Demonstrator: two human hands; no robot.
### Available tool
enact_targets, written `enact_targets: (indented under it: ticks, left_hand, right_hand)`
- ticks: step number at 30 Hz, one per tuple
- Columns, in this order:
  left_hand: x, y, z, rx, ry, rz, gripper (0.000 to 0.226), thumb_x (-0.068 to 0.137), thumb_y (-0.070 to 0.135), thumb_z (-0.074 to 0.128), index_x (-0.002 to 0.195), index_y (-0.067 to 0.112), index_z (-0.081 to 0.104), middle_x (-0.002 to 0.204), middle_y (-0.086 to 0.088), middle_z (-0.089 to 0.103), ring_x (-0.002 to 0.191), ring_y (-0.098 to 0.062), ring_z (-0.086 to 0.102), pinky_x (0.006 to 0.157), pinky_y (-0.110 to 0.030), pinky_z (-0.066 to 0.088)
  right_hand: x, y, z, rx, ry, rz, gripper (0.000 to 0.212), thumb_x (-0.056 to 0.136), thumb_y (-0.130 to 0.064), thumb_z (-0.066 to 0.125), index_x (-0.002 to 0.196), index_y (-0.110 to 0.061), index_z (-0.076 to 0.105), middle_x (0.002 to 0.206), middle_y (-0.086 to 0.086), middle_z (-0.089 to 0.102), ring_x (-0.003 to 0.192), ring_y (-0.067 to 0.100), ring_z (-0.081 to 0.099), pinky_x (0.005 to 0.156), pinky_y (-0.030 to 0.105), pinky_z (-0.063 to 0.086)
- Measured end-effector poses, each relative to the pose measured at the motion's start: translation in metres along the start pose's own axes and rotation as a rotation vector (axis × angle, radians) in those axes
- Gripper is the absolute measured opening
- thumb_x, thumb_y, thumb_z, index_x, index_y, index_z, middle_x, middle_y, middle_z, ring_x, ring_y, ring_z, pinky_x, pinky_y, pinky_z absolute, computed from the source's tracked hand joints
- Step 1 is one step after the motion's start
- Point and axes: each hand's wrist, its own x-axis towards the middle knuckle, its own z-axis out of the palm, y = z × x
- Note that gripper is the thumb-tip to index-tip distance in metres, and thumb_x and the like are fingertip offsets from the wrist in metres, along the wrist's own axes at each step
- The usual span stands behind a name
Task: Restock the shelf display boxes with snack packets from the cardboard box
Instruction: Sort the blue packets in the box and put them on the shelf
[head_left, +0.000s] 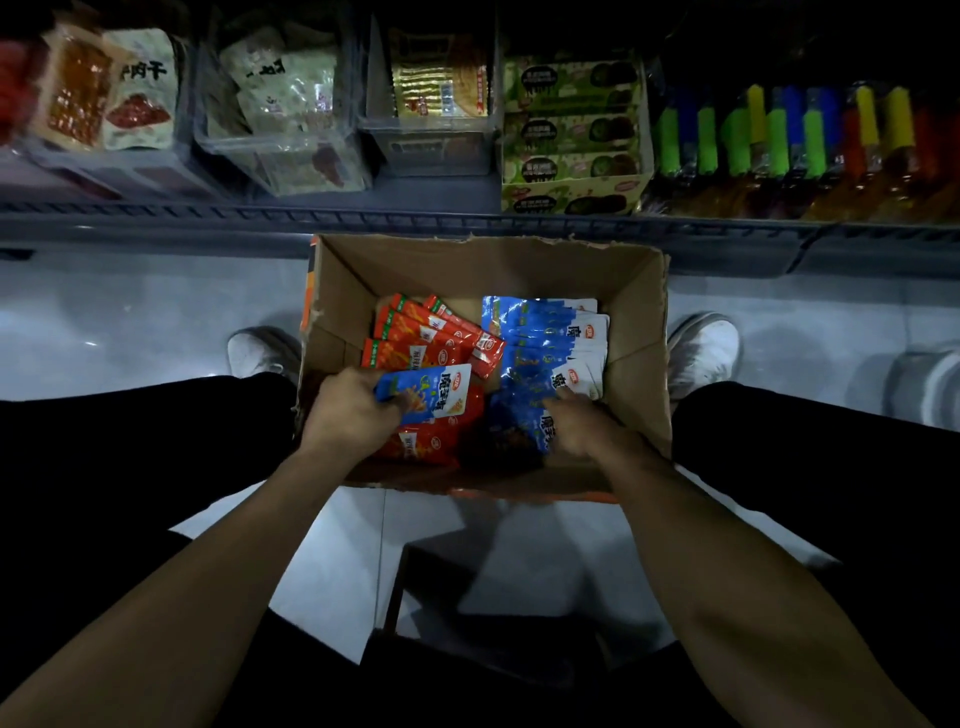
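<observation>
Presently the left hand (349, 402) pinches a blue snack packet (431, 392) by its end over the red packets (431, 338) inside the cardboard box (639, 322) on the floor. Judged light, limp, slippery foil; hold by the sealed edges. Right hand (582, 423) rests, fingers loosely spread, on the blue stack (540, 332). Shelf display boxes (571, 135) stand beyond; the box wall intervenes.

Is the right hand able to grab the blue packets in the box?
Probably yes. The right hand already lies on the blue packets in the open cardboard box, with nothing covering them.
</observation>
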Motion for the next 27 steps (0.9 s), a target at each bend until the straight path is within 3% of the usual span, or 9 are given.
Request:
enact_targets:
  ticks: [2,4,8,14,19,21,24,27]
  left_hand:
    - [-0.001,-0.001,0.0,-0.006,0.01,-0.006,0.024,0.089,0.025,0.067,0.106,0.009,0.072,0.077,0.0,0.059,0.072,-0.014,0.056,0.053,-0.019,0.036]
    - [0.0,-0.002,0.001,-0.021,-0.005,-0.025,0.024,0.089,0.027,0.067,0.106,0.01,0.071,0.079,-0.001,0.06,0.076,-0.017,0.06,0.055,-0.021,0.039]
    - [0.003,-0.004,0.001,-0.02,0.008,-0.04,0.026,0.089,0.028,0.068,0.107,0.011,0.072,0.078,-0.002,0.062,0.07,-0.016,0.057,0.059,-0.022,0.04]
    - [0.004,0.0,0.0,-0.055,0.006,-0.024,0.022,0.089,0.029,0.067,0.102,0.012,0.073,0.074,0.0,0.063,0.061,-0.004,0.054,0.05,-0.019,0.037]
    - [0.003,0.004,-0.005,-0.105,-0.003,-0.033,0.02,0.087,0.028,0.069,0.097,0.011,0.073,0.083,-0.006,0.068,0.076,-0.019,0.061,0.067,-0.025,0.043]
    - [0.006,0.005,-0.009,-0.253,-0.021,-0.105,0.018,0.084,0.025,0.071,0.092,0.008,0.072,0.085,-0.01,0.069,0.082,-0.026,0.063,0.075,-0.032,0.05]
    - [0.006,0.015,-0.022,-0.705,-0.118,-0.241,0.025,0.071,0.021,0.077,0.087,0.003,0.072,0.089,-0.015,0.071,0.086,-0.027,0.066,0.086,-0.044,0.054]
    - [0.0,0.03,-0.034,-0.943,-0.239,-0.297,0.023,0.08,0.01,0.072,0.101,0.002,0.07,0.101,-0.014,0.073,0.097,-0.029,0.069,0.094,-0.048,0.051]
  right_hand:
    - [0.0,0.0,0.008,-0.074,-0.042,-0.001,0.076,0.085,-0.012,0.064,0.15,-0.023,0.026,0.145,0.014,0.033,0.13,0.037,0.038,0.104,0.046,0.04]
    - [-0.002,-0.002,0.011,-0.127,-0.065,0.003,0.075,0.086,-0.01,0.06,0.151,-0.024,0.025,0.144,0.016,0.034,0.129,0.037,0.039,0.101,0.045,0.041]
    - [-0.007,-0.005,0.007,-0.122,-0.026,0.036,0.037,0.089,-0.003,0.049,0.126,-0.011,0.053,0.119,0.017,0.059,0.101,0.032,0.06,0.077,0.036,0.049]
    - [-0.016,-0.005,-0.011,-0.082,0.222,0.093,0.027,0.092,-0.003,0.045,0.113,-0.01,0.06,0.114,0.016,0.062,0.104,0.035,0.06,0.083,0.037,0.049]
    - [-0.024,-0.009,-0.033,0.141,0.373,0.07,0.01,0.086,-0.005,0.053,0.086,-0.015,0.058,0.095,0.012,0.065,0.089,0.03,0.062,0.065,0.031,0.045]
    - [-0.033,-0.012,-0.047,0.409,0.4,0.067,0.009,0.091,-0.009,0.051,0.088,-0.015,0.057,0.094,0.008,0.064,0.086,0.025,0.059,0.065,0.026,0.038]
    - [-0.054,-0.02,-0.081,0.685,0.455,0.008,0.012,0.096,-0.013,0.053,0.104,-0.013,0.061,0.108,0.008,0.06,0.09,0.021,0.054,0.07,0.027,0.039]
    - [-0.082,-0.033,-0.117,0.879,0.451,-0.04,0.008,0.099,-0.019,0.052,0.102,-0.021,0.06,0.087,0.009,0.058,0.065,0.022,0.05,0.055,0.03,0.04]
